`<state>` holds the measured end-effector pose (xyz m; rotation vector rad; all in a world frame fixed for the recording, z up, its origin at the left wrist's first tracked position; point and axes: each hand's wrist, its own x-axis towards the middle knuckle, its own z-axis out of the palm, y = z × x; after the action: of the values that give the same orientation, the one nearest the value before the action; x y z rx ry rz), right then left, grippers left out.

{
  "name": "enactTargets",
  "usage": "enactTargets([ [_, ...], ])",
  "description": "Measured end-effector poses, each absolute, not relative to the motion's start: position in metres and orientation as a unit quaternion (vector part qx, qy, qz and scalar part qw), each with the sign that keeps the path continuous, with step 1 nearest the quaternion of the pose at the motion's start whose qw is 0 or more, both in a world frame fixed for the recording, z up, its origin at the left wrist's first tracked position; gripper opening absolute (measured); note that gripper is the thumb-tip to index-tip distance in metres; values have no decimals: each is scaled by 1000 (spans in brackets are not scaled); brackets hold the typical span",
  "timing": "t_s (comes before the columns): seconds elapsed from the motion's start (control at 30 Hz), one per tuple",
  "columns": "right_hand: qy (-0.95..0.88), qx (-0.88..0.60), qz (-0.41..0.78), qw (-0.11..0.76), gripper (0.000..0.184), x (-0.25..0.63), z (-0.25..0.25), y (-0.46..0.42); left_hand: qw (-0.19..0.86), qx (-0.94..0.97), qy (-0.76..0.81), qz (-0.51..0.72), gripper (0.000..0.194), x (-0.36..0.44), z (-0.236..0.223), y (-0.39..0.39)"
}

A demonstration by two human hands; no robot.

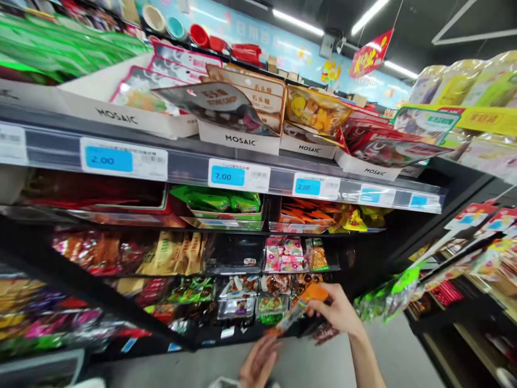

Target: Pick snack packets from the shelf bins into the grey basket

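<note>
A small snack packet [298, 311], orange at both ends with a see-through middle, is held slantwise low in front of the shelves. My right hand [337, 308] pinches its upper orange end between thumb and fingers. At the lower end, the fingers of my left hand [260, 360] close on the packet's tip; this hand is somewhat blurred. Behind the packet are low shelf bins with green snack packs [271, 306] and pink packets [285, 253]. Print on the held packet is too smeared to read.
Above, a shelf edge with price labels [239, 175] juts out, carrying MOSAIC boxes [240, 141] of candy bags. A dark diagonal bar [100, 291] crosses the lower left. To the right hang green packets [388, 293] beside another shelf [464, 323]. Grey floor [319, 361] lies below.
</note>
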<state>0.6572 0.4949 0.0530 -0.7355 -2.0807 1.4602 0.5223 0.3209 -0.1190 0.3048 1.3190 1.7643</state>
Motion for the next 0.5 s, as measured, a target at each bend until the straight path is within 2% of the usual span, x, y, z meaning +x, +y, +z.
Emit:
enactTargets([
  [0.07, -772, -252, 458, 361, 14, 680, 90, 504, 471, 96, 502, 719, 65, 536, -122, 329],
  [0.13, -738, -215, 379, 515, 7, 699, 125, 514, 510, 78, 486, 705, 65, 549, -122, 337],
  [0.23, -656, -182, 223, 698, 6, 713, 160, 529, 537, 110, 484, 682, 65, 562, -117, 350],
  [0.37, -641, -188, 65, 742, 7, 705, 171, 549, 534, 187, 495, 660, 63, 561, -104, 361],
  [0.5, -605, -115, -20, 787, 11, 692, 170, 560, 538, 198, 500, 649, 64, 547, -98, 360],
])
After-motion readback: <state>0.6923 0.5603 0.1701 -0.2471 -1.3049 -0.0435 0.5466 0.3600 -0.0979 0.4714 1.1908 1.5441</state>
